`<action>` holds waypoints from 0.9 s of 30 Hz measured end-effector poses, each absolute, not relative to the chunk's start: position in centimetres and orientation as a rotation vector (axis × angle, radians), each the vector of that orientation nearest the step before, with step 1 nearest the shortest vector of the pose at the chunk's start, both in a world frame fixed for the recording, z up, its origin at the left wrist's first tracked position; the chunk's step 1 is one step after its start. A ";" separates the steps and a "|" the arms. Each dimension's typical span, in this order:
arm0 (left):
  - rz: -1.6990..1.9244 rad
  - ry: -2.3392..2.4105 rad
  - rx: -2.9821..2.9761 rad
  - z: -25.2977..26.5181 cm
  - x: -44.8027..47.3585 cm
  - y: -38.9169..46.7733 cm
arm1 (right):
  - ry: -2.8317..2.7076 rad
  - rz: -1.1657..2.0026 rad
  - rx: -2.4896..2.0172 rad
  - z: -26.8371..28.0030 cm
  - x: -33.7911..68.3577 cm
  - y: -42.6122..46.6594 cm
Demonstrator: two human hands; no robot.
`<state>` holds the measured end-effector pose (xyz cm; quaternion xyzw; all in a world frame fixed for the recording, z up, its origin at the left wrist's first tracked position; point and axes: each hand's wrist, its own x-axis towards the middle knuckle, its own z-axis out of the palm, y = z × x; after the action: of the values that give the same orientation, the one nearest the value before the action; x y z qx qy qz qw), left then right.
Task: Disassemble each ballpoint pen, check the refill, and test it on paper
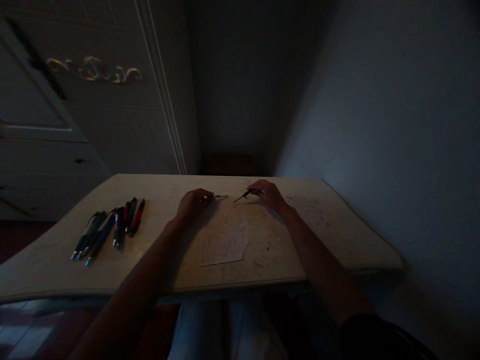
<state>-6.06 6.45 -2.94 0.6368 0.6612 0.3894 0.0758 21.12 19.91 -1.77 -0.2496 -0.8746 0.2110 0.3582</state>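
Note:
My left hand (195, 202) is closed in a pinch above the table, holding a slim, pale stick-like piece (220, 196) that points right. Facing it, my right hand (267, 192) pinches a thin dark pen piece (243, 195), its narrow tip slanting down to the left. The two pieces are apart. Below and between the hands lies a sheet of paper (225, 235) covered in scribbles, with a ragged right edge. The dim light hides the finer detail of both held pieces.
Several pens (98, 235) lie in a loose group on the left of the pale table (165, 270). Scribble marks (311, 212) show on the tabletop at right, and small dark bits (267, 248) near the front. A cabinet (112, 125) stands behind left, a wall (375, 125) at right.

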 end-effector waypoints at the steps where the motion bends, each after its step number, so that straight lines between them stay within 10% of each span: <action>1: 1.136 1.980 1.924 -3.0 -6.1 6.4 | -2.245 0.554 -0.644 -1.8 21.1 19.9; 27: 1.111 1.791 2.293 -4.1 -5.1 7.2 | -2.165 0.731 -0.534 -3.1 19.7 19.1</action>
<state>-5.11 7.15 -4.07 0.7362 0.5750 0.3568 0.0134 19.68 19.09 -3.09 -0.2099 -0.8507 0.2874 0.3868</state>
